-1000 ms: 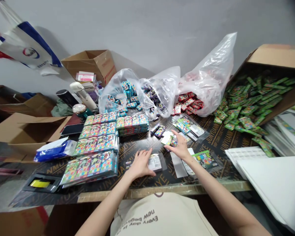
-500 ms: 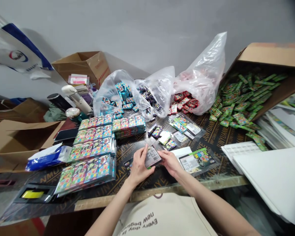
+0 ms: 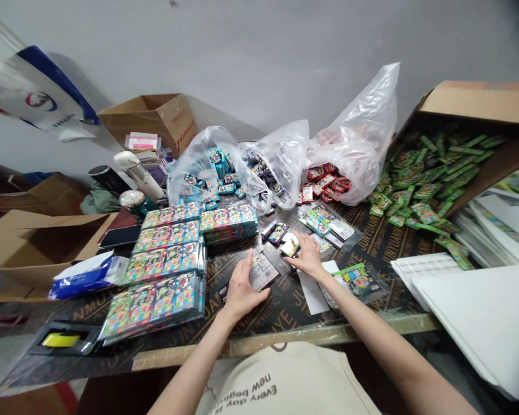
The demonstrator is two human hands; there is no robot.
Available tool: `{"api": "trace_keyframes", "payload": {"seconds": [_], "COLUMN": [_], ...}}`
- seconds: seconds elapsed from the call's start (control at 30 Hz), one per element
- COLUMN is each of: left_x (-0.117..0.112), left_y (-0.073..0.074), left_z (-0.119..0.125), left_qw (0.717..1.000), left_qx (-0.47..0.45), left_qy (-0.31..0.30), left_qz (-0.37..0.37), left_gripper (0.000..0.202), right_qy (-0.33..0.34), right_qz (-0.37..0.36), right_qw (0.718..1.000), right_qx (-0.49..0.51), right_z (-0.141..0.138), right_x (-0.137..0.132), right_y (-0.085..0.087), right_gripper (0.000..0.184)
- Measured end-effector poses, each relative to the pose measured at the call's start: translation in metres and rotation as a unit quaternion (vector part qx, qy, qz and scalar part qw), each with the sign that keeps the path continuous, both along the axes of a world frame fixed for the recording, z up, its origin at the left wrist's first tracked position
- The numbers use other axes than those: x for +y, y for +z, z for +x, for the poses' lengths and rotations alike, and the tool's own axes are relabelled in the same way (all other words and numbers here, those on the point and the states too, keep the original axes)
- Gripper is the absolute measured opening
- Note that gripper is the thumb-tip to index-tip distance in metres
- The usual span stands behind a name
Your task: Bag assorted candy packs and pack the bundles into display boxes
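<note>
My left hand (image 3: 242, 294) lies at the left edge of a printed card in a clear sleeve (image 3: 264, 271), thumb and fingers spread. The card rests on the dark table. Farther right, my right hand (image 3: 308, 255) has its thumb and fingers around a small green-and-white packet (image 3: 289, 246); what lies under the palm is hidden. Small purple packets (image 3: 278, 233) lie just left of those fingers. Beyond the right hand are sleeved cards (image 3: 328, 222) with a blue-green packet on top. Under my right forearm lie a white slip (image 3: 313, 294) and another sleeved card (image 3: 357, 279).
Stacks of sleeved colorful packets (image 3: 155, 300) stand at left. Clear bags hold blue (image 3: 190, 164), purple (image 3: 292, 155) and red (image 3: 367, 150) packets at the back. A tipped carton (image 3: 471, 101) spills green packets on the right, near white sheets (image 3: 471, 311).
My right hand has left the sleeved card and moved up and right to the small packets. My left hand has spread its fingers at the card. The white slip now shows more fully.
</note>
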State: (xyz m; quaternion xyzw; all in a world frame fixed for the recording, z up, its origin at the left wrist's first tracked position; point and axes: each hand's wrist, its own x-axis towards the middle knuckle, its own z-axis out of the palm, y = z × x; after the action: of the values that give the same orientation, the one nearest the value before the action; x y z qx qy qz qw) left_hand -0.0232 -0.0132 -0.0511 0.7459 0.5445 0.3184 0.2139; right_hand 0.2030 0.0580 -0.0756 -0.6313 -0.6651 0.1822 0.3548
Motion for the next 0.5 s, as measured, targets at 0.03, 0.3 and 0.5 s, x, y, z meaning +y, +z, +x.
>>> {"api": "trace_keyframes", "payload": {"seconds": [0.03,0.3,0.5], "left_x": [0.0,0.005,0.007], "left_y": [-0.001,-0.009,-0.005], "left_z": [-0.001,-0.004,0.0], "left_qw": [1.0,0.999,0.992], "left_qx": [0.001,0.027,0.04], "left_qy": [-0.001,-0.039,-0.122], "left_qz": [-0.005,-0.023,-0.017], "left_gripper": [0.097,0.103,0.104], "right_qy": [0.011,0.222,0.395], "right_qz": [0.006,0.074,-0.02], "right_qw": [0.999,0.97,0.914], "right_qx": [-0.031,-0.067,-0.088], "right_z": [0.003,0.003,0.009], "right_x": [0.001,-0.03,-0.039], "right_y": [-0.001,0.047,0.065], "right_gripper": [0.068,0.073,0.08]}}
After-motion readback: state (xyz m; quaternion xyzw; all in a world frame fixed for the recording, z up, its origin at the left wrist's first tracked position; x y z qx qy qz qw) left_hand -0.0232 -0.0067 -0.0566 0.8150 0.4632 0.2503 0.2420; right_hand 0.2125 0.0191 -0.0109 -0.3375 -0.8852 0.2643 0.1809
